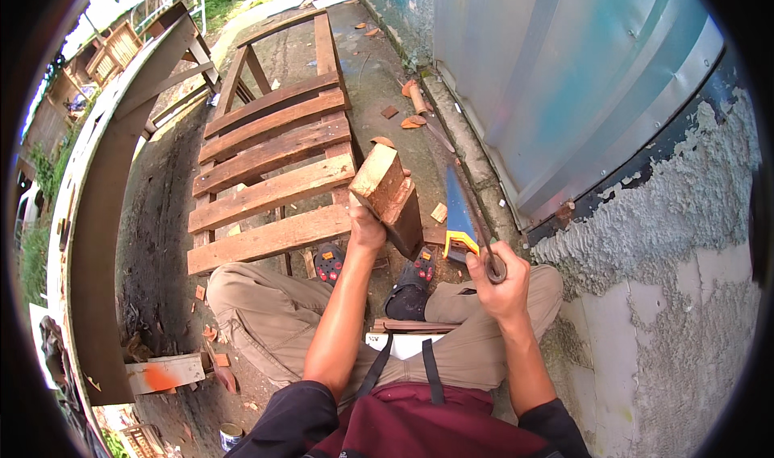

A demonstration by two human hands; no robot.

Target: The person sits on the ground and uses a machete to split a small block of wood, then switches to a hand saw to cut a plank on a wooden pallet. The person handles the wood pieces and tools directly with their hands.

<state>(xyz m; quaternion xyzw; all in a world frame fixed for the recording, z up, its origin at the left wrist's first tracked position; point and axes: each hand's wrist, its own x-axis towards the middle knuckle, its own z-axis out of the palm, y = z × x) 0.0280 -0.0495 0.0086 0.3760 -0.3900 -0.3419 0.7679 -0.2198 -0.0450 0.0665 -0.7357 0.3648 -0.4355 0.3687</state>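
At ten o'clock, rough brown slats (272,147) are lying in rows. At the centre, the left hand (368,226), widely curved, is gripping a thick, chipped wood block (379,177). At three o'clock, a saw (458,208) is showing its flat blue blade. At four o'clock, the right hand (504,289), tightly curled, is holding a long, dark, round-ended tool (495,269).

Left hand (368,227): fingers mostly hidden behind wood block (379,172). White thing (409,346) between the legs (266,321) largely covered; kind unclear. Tin (230,436): markings too small to read. Maroon cloth (419,426) cut off by lower edge.
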